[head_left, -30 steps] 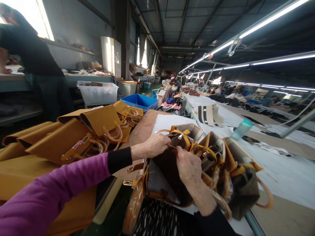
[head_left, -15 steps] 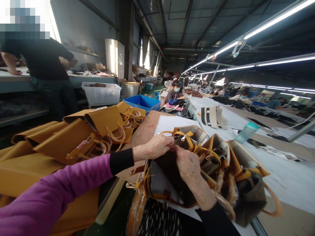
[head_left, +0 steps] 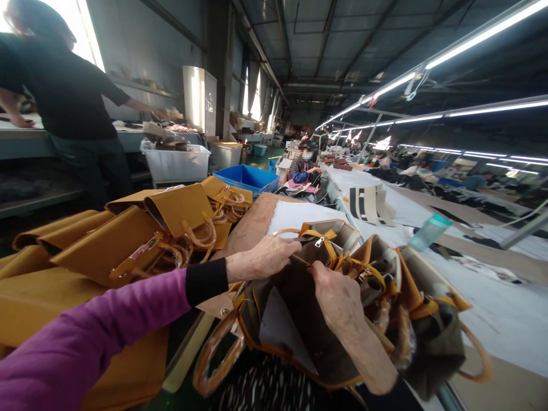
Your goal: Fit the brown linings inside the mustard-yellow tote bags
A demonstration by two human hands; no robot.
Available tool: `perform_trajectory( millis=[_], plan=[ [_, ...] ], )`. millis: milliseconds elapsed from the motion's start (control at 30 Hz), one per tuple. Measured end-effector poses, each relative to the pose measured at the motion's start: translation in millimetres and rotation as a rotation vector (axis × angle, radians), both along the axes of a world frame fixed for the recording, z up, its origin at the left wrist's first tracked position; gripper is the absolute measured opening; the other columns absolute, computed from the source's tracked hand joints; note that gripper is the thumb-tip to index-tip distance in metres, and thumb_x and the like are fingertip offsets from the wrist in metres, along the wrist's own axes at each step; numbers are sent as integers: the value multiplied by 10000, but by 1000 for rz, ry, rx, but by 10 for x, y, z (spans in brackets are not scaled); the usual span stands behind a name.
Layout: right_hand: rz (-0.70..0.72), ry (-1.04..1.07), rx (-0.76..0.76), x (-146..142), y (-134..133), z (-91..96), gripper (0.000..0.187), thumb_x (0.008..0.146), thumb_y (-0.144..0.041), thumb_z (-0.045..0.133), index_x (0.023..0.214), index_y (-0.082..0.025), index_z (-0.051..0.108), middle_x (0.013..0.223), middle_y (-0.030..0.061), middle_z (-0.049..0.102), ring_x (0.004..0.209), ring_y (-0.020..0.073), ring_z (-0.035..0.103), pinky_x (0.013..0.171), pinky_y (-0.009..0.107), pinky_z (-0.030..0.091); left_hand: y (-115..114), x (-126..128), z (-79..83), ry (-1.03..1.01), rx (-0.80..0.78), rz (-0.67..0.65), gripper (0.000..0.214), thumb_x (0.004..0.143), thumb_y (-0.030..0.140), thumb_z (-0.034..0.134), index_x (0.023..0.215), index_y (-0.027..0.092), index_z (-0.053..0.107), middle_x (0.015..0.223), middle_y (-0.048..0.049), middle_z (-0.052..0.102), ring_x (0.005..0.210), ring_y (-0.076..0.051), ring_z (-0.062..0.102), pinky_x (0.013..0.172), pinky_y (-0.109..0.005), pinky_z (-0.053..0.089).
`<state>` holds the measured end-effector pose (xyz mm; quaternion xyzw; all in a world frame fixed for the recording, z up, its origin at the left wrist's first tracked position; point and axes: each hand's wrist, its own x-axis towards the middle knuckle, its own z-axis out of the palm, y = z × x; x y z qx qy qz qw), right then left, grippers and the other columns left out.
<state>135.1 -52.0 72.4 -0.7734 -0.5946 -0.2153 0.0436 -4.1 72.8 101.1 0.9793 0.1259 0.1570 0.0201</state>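
Observation:
An open mustard-yellow handbag (head_left: 252, 337) with a dark brown lining lies in front of me, its mouth facing me. My left hand (head_left: 269, 257) is closed in a pinch at the bag's far side, on what looks like its rim. My right hand (head_left: 338, 294) reaches over the opening, thumb and finger pinching a thin yellow edge strip that runs between the two hands. A plastic-wrapped handle (head_left: 218, 357) hangs toward me at the near left. A white panel (head_left: 282, 328) shows inside the bag. Beside it, a silver zip pull (head_left: 319, 242) hangs on a yellow tab.
More open handbags (head_left: 422, 274) stand close on the right. Several finished yellow bags (head_left: 103, 245) are piled on the left. Beyond stand a blue bin (head_left: 246, 178) and a clear plastic tub (head_left: 177, 160). A teal bottle (head_left: 430, 231) is on the table. A co-worker (head_left: 72, 97) stands at the left bench.
The bag has tilted toward me, its opening showing wider and its handle swinging left. My hands have moved slightly apart. The co-worker's arm has stretched out, and items now sit in the clear tub.

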Motion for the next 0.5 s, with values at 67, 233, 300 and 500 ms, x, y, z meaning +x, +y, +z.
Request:
perform_trajectory(
  millis=[67,233,300,500],
  plan=[
    [-1,-6,5,2,0,-3,170,914,-246,419,829,-198,557,601,19,645,586,163,641,478,267,210,-25,-9,21,-14,29,5,161,794,115,451,923,172,529,969,-44,586,800,-177,550,616,-257,420],
    [-28,9,-8,-9,-16,24,174,918,-257,418,816,-191,542,610,24,646,588,147,638,479,263,219,-40,-19,25,9,27,6,148,830,147,436,880,168,573,997,-41,560,807,-155,535,662,-243,443],
    [-39,10,-11,-19,-22,38,191,925,-268,402,817,-191,539,618,29,648,604,154,644,481,264,221,-36,-10,9,4,28,9,153,832,153,439,872,164,586,993,-42,562,813,-154,537,662,-240,445],
    [-68,35,-23,-47,-29,72,222,932,-291,378,826,-196,548,628,31,646,635,168,659,480,264,220,-1,41,-60,-43,-8,-30,168,838,162,440,808,164,606,965,-36,586,812,-147,548,655,-226,427]
  ],
)
